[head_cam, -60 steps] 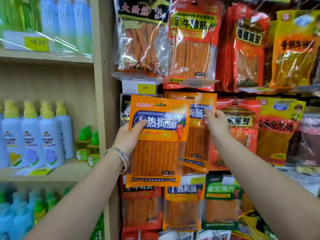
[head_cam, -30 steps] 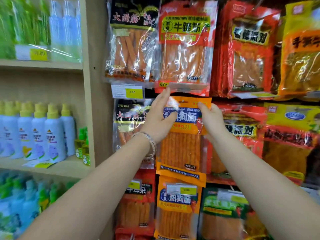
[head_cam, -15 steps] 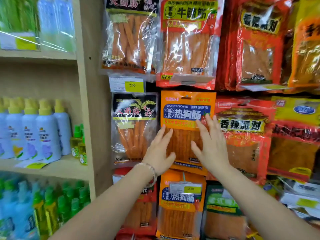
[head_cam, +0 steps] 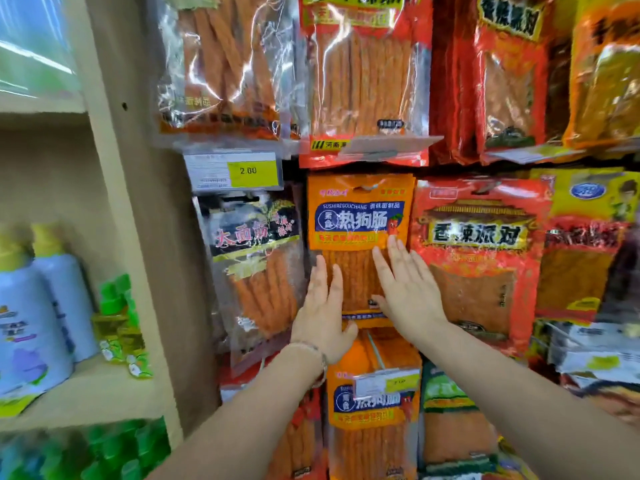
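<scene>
Smoothing a hanging snack packet flat against a shop's display rack, a person works with both palms open. At the left edge of the scene, white lotion bottles [head_cam: 31, 306] and small green-capped bottles [head_cam: 117, 317] stand on a wooden shelf, beside the shelf unit's upright post [head_cam: 138, 202]. Right of the post, under a yellow 2.00 price tag [head_cam: 247, 170], hangs a black-labelled packet [head_cam: 256, 258]. Next to it the left hand [head_cam: 323, 320], fingers straight and gripping nothing, touches the lower left edge of the orange packet [head_cam: 360, 216], which hangs in the rack's middle row. The right hand [head_cam: 408, 292], equally flat, presses the packet's lower right part. A red packet [head_cam: 481, 258] hangs just beside it. Done well, the step likely calls for light, even downward pressure, so the packet hangs square without knocking its neighbours.
</scene>
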### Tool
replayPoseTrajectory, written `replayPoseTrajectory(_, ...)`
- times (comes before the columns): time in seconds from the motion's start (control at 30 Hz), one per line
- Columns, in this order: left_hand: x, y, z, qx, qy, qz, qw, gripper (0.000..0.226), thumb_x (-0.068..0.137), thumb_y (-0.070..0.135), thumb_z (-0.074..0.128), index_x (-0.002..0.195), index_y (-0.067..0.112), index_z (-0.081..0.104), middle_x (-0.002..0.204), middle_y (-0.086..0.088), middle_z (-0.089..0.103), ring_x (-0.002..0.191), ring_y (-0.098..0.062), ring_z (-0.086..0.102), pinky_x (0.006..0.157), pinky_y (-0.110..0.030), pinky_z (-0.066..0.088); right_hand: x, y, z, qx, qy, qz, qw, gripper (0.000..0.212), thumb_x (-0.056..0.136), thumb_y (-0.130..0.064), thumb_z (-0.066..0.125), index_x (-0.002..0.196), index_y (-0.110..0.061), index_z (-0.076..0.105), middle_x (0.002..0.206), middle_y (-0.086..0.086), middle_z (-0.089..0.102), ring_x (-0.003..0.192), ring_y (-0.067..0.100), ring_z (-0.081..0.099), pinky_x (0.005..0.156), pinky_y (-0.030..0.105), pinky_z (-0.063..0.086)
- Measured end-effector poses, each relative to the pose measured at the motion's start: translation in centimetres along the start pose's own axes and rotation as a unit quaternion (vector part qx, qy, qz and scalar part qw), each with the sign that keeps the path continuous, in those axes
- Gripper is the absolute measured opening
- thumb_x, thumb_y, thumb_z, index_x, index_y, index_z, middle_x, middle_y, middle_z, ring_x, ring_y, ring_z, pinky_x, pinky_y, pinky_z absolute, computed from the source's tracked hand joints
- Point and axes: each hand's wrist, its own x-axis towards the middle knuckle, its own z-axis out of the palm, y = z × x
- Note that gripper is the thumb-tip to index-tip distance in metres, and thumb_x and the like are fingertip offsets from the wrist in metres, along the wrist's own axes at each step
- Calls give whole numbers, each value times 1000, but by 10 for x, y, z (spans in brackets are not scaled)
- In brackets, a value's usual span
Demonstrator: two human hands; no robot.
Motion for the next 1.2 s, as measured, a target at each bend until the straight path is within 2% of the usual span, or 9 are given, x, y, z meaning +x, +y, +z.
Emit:
replayPoseTrajectory(0.23, -19, 9, -3, -55, -34, 5, 998, 85, 87, 33, 56, 150, 19, 1, 143, 7, -41, 145, -17, -6, 112, -34, 22, -12, 2, -30, 40, -29, 2, 999, 68, 92, -30, 55, 149, -15, 22, 156, 14, 19, 140, 27, 28, 116, 35, 10)
replayPoseTrajectory(0.33, -47, 18, -13, -133, -50, 3, 990, 68, 87, 23, 59, 146, 12, 28, 158, -5, 6, 142, -17, 21, 110, -21, 17, -35, -2, -48, 79, -34, 6, 996, 53, 94, -35, 50, 143, -20, 36, 141, 5, 45, 127, 26, 44, 106, 37, 27)
replayPoseTrajectory(0.4, -83, 21, -18, -177, -19, -5, 984, 54, 85, 14, 62, 135, 5, 45, 145, -14, 38, 134, -23, 36, 108, -19, 18, -62, -10, -57, 174, -20, 17, 984, 46, 93, -29, 53, 137, -18, 45, 131, 5, 53, 116, 23, 51, 97, 33, 38)
replayPoseTrajectory(0.53, -194, 12, -11, -268, 17, -149, 952, 26, 82, 5, 58, 107, 8, 66, 105, -7, 61, 103, -24, 59, 92, -16, 40, -141, -46, -65, 480, -100, 101, 866, 26, 91, -16, 60, 116, -18, 54, 102, -2, 56, 77, 1, 54, 66, 5, 39)
replayPoseTrajectory(0.63, -300, -7, 12, -271, -56, -280, 919, 22, 82, 13, 56, 101, 14, 68, 94, -7, 63, 84, -21, 60, 79, -22, 45, -213, -84, -50, 552, -176, 123, 806, 20, 89, -6, 61, 107, -13, 55, 85, -8, 54, 73, 1, 51, 68, 8, 40)
replayPoseTrajectory(0.73, -407, -25, 24, -270, -93, -424, 859, 17, 86, -1, 56, 94, 10, 68, 94, -15, 66, 82, -21, 59, 76, -27, 45, -284, -134, -44, 585, -277, 140, 749, 17, 89, -1, 59, 106, -4, 58, 84, -1, 56, 74, 4, 51, 72, 18, 40)
replayPoseTrajectory(0.9, -552, -53, 17, -241, -87, -606, 753, 13, 87, 5, 58, 94, 6, 69, 98, -19, 69, 94, -32, 63, 84, -36, 47, -388, -238, -46, 588, -435, 163, 663, 18, 87, 9, 56, 105, 8, 58, 82, 14, 55, 55, -9, 48, 60, 6, 36)
replayPoseTrajectory(1.03, -628, -95, -6, -237, -67, -688, 683, 15, 87, 9, 58, 99, 11, 68, 100, -16, 68, 96, -34, 62, 84, -38, 51, -441, -331, -45, 557, -551, 151, 602, 17, 88, 3, 59, 104, -4, 59, 86, 15, 55, 65, 5, 54, 65, 15, 40)
replayPoseTrajectory(1.2, -681, -178, -44, -229, -64, -717, 655, 14, 89, 15, 55, 93, 22, 67, 96, -7, 68, 95, -26, 63, 81, -32, 47, -461, -446, -24, 493, -625, 157, 585, 12, 90, -16, 60, 97, -25, 57, 88, 7, 65, 80, 15, 60, 70, 17, 41)
